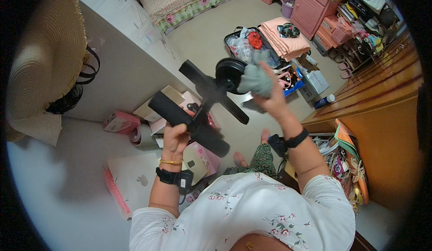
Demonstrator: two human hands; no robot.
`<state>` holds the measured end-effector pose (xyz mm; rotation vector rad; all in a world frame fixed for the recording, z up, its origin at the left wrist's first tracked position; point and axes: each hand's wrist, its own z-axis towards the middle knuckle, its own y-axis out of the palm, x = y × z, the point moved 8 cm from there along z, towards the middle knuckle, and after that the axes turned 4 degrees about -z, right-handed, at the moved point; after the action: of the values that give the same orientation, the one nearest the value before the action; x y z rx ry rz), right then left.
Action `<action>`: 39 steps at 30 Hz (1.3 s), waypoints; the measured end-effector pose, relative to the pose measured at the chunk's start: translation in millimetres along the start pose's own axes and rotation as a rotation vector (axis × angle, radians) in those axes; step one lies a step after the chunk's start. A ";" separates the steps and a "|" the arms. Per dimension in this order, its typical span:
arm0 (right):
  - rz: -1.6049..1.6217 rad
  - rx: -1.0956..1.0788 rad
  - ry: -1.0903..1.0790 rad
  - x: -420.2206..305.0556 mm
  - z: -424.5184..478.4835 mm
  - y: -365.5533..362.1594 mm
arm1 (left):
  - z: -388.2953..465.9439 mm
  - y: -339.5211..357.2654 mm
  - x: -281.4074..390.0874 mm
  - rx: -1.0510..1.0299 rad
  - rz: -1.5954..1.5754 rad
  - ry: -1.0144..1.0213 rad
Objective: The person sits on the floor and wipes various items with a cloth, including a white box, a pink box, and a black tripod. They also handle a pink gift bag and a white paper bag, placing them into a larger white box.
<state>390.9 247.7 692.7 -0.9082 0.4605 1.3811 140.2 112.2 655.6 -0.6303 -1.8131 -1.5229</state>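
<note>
A black ab roller wheel [231, 71] with foam-covered bars and a dark frame is held up in front of me, tilted. My left hand [176, 137] grips its lower frame between two thick black foam rolls [170, 108]. In my right hand [274, 99] is a bunched grey-green cloth [257, 79], held beside the wheel's right side and overlapping its edge. Whether the cloth presses on the wheel cannot be told.
An open suitcase [231, 48] with plastic bags and folded peach fabric [281, 40] lies on the floor ahead. Boxes [130, 180] stand at the left by the wall, below a straw hat [50, 55]. A blue can [324, 101] and a cluttered container [362, 180] are at the right.
</note>
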 end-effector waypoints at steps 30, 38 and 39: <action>-0.396 -0.382 -0.252 -49.6 -27.4 21.1 | -10.3 6.2 1.9 0.202 0.096 -0.028; -0.333 0.044 -0.392 -22.3 -52.1 13.9 | -1.5 17.8 -12.1 0.098 -0.467 -0.045; -0.339 0.055 -0.384 -22.8 -50.5 13.5 | -1.0 20.0 -8.2 0.108 -0.459 -0.031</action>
<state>385.1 193.5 676.0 -0.6213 0.0469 1.1862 160.4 115.7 662.4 -0.1899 -2.1495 -1.6907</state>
